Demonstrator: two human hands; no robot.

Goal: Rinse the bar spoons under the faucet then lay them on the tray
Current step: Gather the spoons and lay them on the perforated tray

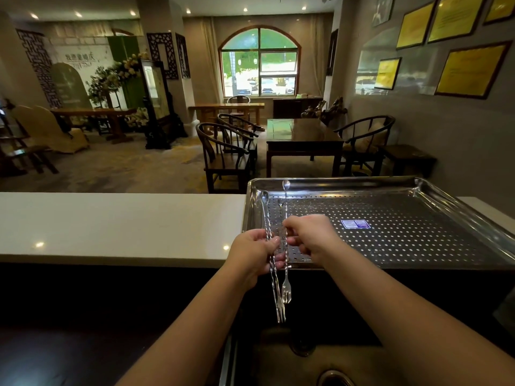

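**Spoons held over the tray's edge**

Lying nearest, at the bottom: sink (pixel 292 366), dark, with a drain (pixel 333 378) showing. Reaching forward above it: two bare forearms.

Pinching one spoon (pixel 269 235) by its twisted stem: left hand (pixel 256 253), fingers curled round it. Pinching a second spoon (pixel 285 218) just beside the first: right hand (pixel 309 238), fingertips closed on the stem.

Pointing away from the camera: both bowls, hovering over the near-left corner of the tray (pixel 418 246). Hanging back over the sink: both forked ends. Nearly touching at the stems: the two spoons, running almost parallel.

Sitting on the pale counter (pixel 111 224): the perforated steel tray, bearing a blue sticker (pixel 356 224). Touching the tray floor or held just above it: cannot tell.

Standing beyond the counter: dark table (pixel 303 135) and chairs (pixel 223 151).
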